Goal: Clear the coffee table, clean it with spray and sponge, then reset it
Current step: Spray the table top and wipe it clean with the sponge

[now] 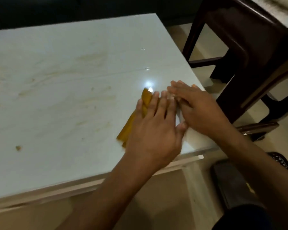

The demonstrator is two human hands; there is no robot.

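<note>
No text, label, brand, number or sign can be read anywhere in this view.
</note>
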